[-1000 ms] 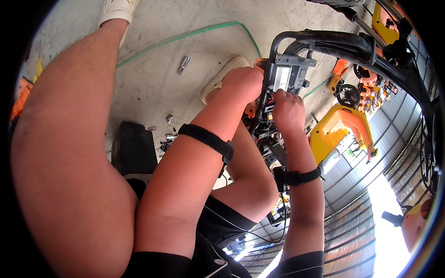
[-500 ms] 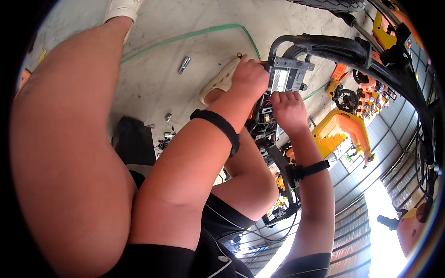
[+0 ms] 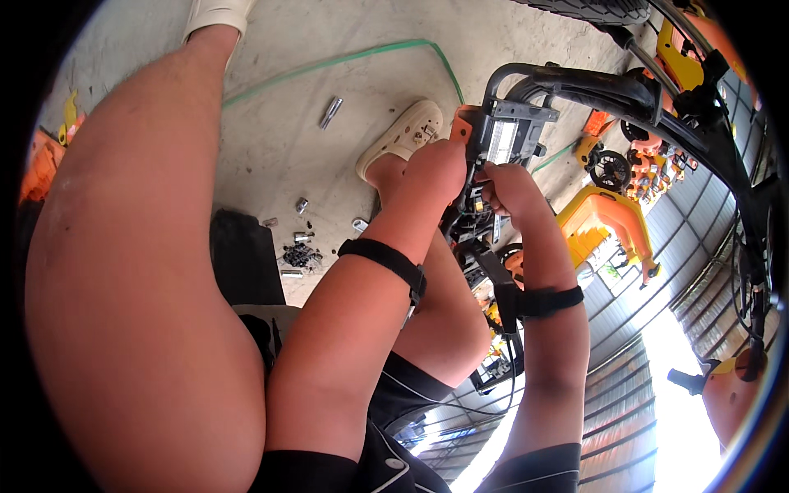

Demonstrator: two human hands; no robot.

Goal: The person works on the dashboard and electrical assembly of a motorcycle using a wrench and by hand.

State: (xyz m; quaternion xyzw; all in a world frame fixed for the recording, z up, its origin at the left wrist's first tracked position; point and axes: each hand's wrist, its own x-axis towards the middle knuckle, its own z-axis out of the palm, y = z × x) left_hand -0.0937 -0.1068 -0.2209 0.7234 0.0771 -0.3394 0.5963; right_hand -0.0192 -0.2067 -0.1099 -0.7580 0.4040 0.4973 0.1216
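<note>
My left hand (image 3: pixel 437 170) rests at the near left side of a black vehicle frame (image 3: pixel 575 86), just below an orange panel piece (image 3: pixel 464 125). Its fingers are turned away and hidden behind the back of the hand. My right hand (image 3: pixel 513 191) is curled beside the wiring (image 3: pixel 472 204), its fingers bent inward; what they grip cannot be made out. Between and above the hands sits a black holder with a silver-white labelled box (image 3: pixel 502 141), fixed inside the frame. Both forearms wear black straps.
On the concrete floor lie a metal socket tool (image 3: pixel 331 112), a smaller socket (image 3: pixel 302 205) and a pile of dark small parts (image 3: pixel 302 255). A black flat piece (image 3: pixel 245 256) lies near my leg. A green hose (image 3: pixel 329 64) crosses the floor. Yellow-orange body panels (image 3: pixel 604 222) stand at the right.
My left hand has moved down off the orange piece, which now shows. My right hand has shifted slightly down, and its fingers have turned inward toward the wiring.
</note>
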